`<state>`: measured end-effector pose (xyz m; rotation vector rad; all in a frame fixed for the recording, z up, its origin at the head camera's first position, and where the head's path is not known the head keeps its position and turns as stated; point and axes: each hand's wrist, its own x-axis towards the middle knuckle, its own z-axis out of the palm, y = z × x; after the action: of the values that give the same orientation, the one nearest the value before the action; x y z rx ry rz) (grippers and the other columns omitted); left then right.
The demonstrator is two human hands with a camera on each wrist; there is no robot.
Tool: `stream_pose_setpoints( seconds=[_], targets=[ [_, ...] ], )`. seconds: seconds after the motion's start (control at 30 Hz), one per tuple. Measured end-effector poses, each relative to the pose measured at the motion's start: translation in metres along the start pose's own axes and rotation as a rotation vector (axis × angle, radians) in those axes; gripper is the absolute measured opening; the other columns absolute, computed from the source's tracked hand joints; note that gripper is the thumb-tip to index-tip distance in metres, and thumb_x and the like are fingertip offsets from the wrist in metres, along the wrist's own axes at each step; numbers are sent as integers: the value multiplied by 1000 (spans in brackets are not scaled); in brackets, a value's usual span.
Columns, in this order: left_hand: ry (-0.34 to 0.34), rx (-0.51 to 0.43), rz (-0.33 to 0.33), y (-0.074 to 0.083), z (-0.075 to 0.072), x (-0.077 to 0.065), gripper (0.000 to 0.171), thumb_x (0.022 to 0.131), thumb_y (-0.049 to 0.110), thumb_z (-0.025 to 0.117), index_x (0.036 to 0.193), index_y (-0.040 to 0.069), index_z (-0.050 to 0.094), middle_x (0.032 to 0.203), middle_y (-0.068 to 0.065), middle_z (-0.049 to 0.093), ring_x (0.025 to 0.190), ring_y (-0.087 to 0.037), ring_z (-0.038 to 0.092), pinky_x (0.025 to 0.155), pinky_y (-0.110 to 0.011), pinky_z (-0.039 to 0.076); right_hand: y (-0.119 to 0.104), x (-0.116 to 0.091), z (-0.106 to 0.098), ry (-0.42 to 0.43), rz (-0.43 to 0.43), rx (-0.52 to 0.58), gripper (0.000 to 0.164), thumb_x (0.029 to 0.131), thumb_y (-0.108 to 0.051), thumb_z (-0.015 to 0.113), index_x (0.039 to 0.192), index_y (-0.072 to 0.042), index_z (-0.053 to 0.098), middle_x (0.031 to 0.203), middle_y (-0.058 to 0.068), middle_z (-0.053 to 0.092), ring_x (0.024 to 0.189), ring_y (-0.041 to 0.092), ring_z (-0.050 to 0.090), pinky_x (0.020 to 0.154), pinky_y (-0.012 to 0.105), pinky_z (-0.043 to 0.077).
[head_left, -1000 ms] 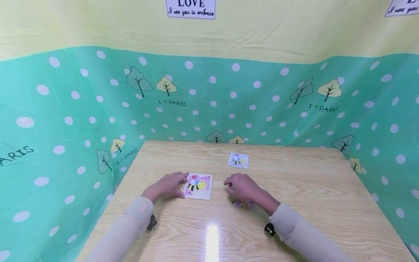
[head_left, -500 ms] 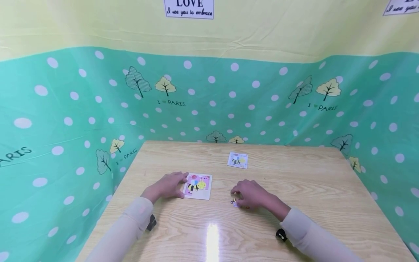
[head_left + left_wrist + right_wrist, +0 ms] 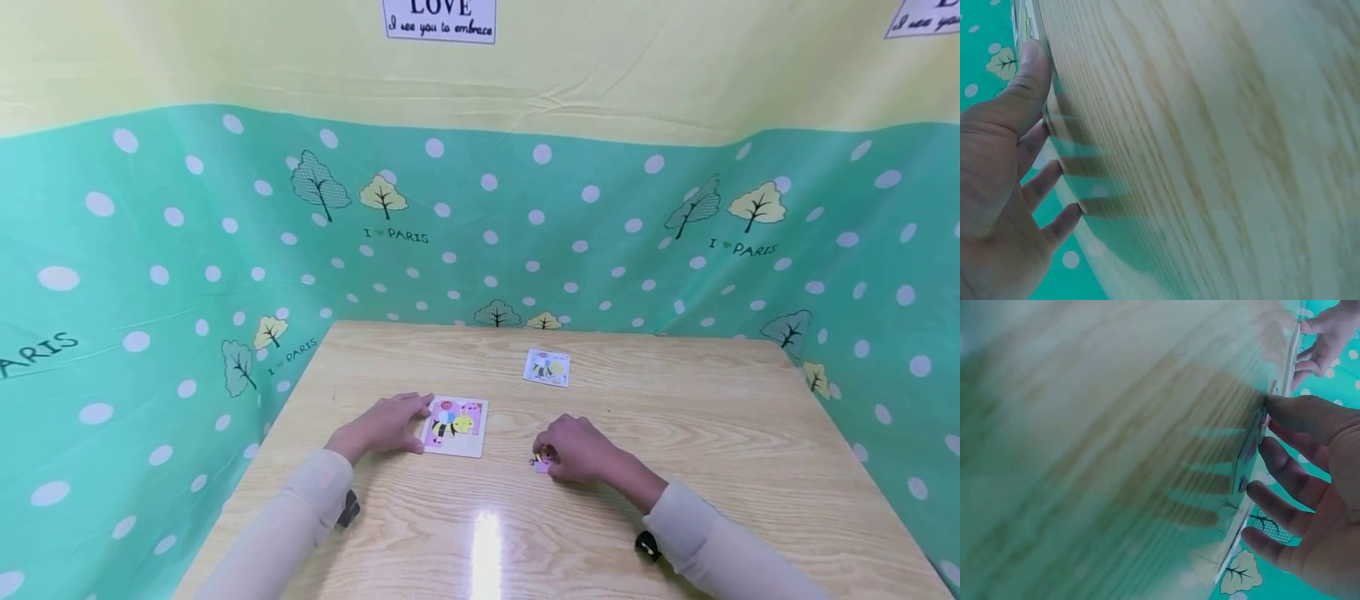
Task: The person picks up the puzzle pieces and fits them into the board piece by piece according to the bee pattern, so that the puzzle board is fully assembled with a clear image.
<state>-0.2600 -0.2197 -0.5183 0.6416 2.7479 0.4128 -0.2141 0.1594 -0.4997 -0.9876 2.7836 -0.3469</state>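
Observation:
In the head view a square bee picture board, likely a jigsaw with a pale bare patch at the lower right, lies flat on the table. My left hand holds it by its left side, index finger at the upper corner and thumb at the lower. The left wrist view has the left thumb against the board's edge. Right of the board, my right hand pinches a small pink-and-yellow puzzle piece low over the table. The right wrist view shows that hand's thumb and fingertips around it; the palm hides part of the pieces from above.
A smaller bee card lies farther back on the wooden table. Dark wrist devices sit under both sleeves, such as the black one on the right. A green dotted cloth hangs behind and at both sides.
My right hand has come down and a little to the right, onto the loose pieces, and its thumb and finger have closed on one. The left hand and board have stayed put.

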Motion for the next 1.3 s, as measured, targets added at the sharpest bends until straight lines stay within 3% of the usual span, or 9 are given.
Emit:
stream_pose_setpoints(
  seconds=[0.4, 0.57, 1.03, 1.3],
  targets=[
    [-8, 7, -12, -2, 1, 1, 68, 79, 48, 82, 138, 20, 62, 165, 2, 37, 154, -31, 31, 125, -59, 27, -3, 4, 3, 41, -77, -44, 28, 71, -14, 79, 98, -24, 79, 76, -12, 62, 86, 13, 53, 80, 42, 47],
    [1, -3, -14, 0, 0, 0, 69, 78, 47, 84, 137, 18, 63, 164, 0, 39, 153, -32, 34, 125, -58, 30, -6, 5, 0, 64, -63, -37, 30, 72, -17, 80, 102, -23, 79, 78, -13, 62, 92, 15, 54, 84, 42, 47],
    [-11, -6, -19, -1, 2, 2, 66, 80, 45, 83, 137, 19, 63, 165, 2, 37, 154, -32, 31, 125, -60, 27, -15, 24, -7, 70, -6, 4, 32, 79, -21, 79, 111, -23, 79, 83, -12, 66, 90, 13, 53, 83, 37, 45],
    [-8, -12, -19, 0, 0, 2, 67, 79, 46, 83, 138, 20, 62, 165, 1, 37, 154, -32, 32, 125, -59, 27, -22, 39, -6, 72, -21, 12, 35, 77, -21, 80, 112, -23, 78, 84, -11, 67, 93, 15, 55, 85, 39, 46]
  ],
)
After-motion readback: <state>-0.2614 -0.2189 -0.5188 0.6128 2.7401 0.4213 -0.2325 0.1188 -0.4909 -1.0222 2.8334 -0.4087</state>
